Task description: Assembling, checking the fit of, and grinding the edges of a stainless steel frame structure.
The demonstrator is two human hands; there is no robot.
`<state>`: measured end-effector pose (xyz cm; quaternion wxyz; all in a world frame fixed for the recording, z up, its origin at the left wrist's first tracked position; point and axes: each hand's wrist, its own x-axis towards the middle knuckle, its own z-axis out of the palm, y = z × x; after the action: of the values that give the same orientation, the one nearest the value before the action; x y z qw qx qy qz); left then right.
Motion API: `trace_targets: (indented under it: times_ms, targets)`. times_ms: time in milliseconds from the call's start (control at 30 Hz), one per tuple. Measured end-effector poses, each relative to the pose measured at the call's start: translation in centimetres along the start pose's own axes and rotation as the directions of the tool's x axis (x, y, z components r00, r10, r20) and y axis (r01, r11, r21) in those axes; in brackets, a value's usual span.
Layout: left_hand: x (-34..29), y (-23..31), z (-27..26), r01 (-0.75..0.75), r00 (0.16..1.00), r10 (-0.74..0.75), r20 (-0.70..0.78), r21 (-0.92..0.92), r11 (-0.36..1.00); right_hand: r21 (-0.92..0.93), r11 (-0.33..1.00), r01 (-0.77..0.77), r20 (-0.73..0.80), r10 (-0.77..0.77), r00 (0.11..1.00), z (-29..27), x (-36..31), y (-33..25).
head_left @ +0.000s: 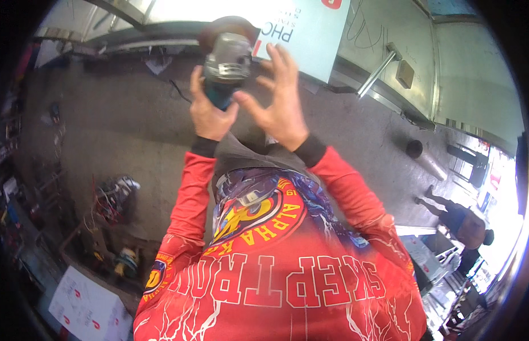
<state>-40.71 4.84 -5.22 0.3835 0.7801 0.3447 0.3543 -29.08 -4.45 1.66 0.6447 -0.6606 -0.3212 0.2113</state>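
In front of my body, near the workbench edge, I hold an angle grinder (227,59) with a grey metal head and a teal body. My left hand (210,116) is wrapped around its body from the left and below. A dark brownish disc (227,28) sits at the grinder's far end, blurred. My right hand (280,105) is just to the right of the tool, fingers spread and holding nothing. Its thumb comes close to the grinder's body; whether it touches I cannot tell.
Beyond the grinder, a film-covered sheet (315,42) lies on the metal workbench (415,34). A metal bar (378,74) and a small block (405,74) rest to its right. A cylinder (428,159) lies on the floor; another person (463,221) is far right. Tangled cables (115,196) lie left.
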Motion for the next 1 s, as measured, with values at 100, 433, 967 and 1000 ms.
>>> trace_targets:
  times_ms: [100,433,967,1000]
  targets:
    - [-1.6,1.0,-1.7,0.071,0.995,-0.069,-0.071,0.024,0.997,-0.63,0.671,0.391,0.259,-0.292,0.92,-9.4,5.5,4.9]
    - [-5.3,-0.9,5.4,0.23,0.97,-0.228,0.084,-0.014,0.973,-0.874,0.283,0.395,0.474,0.323,0.819,-16.5,19.1,11.6]
    - [-7.9,2.3,12.2,0.151,0.89,-0.215,0.402,0.185,0.971,-0.904,0.206,0.374,0.427,0.407,0.808,-15.3,19.4,11.5]
    - [-8.1,2.9,12.7,0.122,0.888,-0.185,0.421,0.171,0.978,-0.905,0.204,0.374,0.426,0.406,0.809,-15.2,19.3,11.5]
